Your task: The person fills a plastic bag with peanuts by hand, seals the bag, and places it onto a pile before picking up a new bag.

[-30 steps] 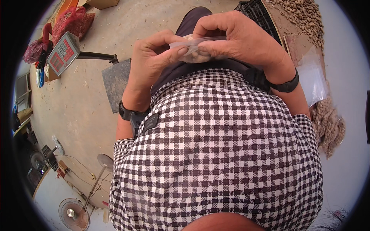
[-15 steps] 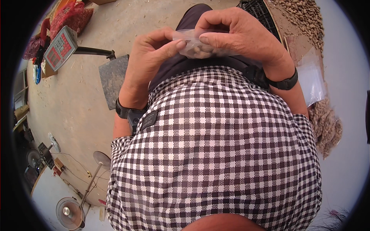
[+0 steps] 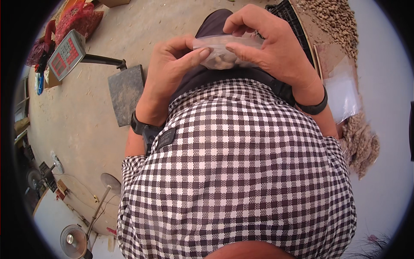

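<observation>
A small clear plastic zip bag is held up over my lap, its top edge stretched sideways between both hands. Several brown, peanut-like lumps show through its lower part. My left hand pinches the bag's left top corner between thumb and fingers. With the thumb pressed against the top strip, my right hand grips the right side; its index finger arches above the bag. Whether the bag's mouth is sealed I cannot tell. Both wrists wear black straps.
On the right lie a heap of unshelled peanuts, a stack of clear bags and a filled bag. A black crate stands beyond my right hand. A platform scale with its display and red mesh sacks are at left.
My right thumb has shifted slightly right along the bag's top, and the right index finger has lifted off. More of the top strip shows. The bag sits slightly lower in view.
</observation>
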Demonstrator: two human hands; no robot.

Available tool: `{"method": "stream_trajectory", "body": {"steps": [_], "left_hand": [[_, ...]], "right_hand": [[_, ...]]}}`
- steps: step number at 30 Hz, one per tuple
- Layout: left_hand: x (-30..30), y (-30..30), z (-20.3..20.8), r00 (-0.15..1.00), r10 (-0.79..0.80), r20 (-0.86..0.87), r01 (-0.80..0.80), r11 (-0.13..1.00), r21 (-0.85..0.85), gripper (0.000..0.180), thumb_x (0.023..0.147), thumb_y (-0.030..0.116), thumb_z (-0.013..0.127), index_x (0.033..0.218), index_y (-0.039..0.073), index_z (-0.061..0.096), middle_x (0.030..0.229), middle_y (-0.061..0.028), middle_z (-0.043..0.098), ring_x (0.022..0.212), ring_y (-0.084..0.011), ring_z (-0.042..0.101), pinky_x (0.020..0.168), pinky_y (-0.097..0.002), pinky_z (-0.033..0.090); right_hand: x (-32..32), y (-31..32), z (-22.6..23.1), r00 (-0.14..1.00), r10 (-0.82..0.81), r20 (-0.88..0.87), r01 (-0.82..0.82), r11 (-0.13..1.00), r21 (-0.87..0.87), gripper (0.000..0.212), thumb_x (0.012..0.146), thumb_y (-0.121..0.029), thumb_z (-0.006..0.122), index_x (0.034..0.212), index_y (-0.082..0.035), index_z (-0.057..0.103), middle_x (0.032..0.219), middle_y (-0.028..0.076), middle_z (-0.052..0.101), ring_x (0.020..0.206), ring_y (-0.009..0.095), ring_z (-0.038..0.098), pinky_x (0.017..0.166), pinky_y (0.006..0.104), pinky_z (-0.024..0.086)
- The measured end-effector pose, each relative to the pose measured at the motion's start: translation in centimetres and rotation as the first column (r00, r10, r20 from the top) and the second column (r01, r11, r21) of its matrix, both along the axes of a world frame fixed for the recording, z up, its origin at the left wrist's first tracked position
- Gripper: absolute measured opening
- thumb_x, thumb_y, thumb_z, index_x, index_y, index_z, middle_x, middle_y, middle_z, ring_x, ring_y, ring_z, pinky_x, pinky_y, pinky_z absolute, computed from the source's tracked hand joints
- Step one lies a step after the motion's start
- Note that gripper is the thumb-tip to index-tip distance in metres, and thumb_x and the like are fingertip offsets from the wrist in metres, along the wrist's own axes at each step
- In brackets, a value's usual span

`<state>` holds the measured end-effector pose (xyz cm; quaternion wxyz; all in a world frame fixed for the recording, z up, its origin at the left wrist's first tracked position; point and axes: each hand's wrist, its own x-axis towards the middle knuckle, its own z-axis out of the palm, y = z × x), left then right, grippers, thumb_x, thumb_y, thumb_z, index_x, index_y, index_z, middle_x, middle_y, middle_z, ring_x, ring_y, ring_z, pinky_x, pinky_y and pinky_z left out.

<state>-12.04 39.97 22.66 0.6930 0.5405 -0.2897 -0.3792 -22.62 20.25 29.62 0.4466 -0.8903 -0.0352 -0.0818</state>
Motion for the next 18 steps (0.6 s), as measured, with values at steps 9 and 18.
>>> {"method": "stream_trajectory", "body": {"steps": [9,18], "left_hand": [[0.0,0.0,-0.3,0.997,0.021,-0.076,-0.022,1.0,-0.014,0.009,0.086,0.009,0.069,0.088,0.0,0.07,0.084,-0.0015,0.065,0.081,-0.0093,0.059,0.076,-0.0233,0.043],[-0.1,-0.1,-0.5,0.994,0.031,-0.107,-0.033,0.999,-0.014,0.007,0.085,0.008,0.07,0.087,0.001,0.069,0.083,-0.0014,0.065,0.081,-0.0094,0.058,0.077,-0.0236,0.043]], "right_hand": [[-1.0,-0.1,-0.8,0.957,-0.016,0.289,0.108,0.946,-0.306,0.016,0.078,-0.005,0.073,0.09,-0.005,0.063,0.095,0.005,0.063,0.085,0.016,0.064,0.074,0.027,0.051],[-1.0,0.0,-1.1,0.933,0.001,0.359,0.123,0.939,-0.321,0.02,0.071,-0.011,0.075,0.084,-0.009,0.06,0.084,0.005,0.058,0.079,0.025,0.06,0.072,0.0362,0.048]]}}
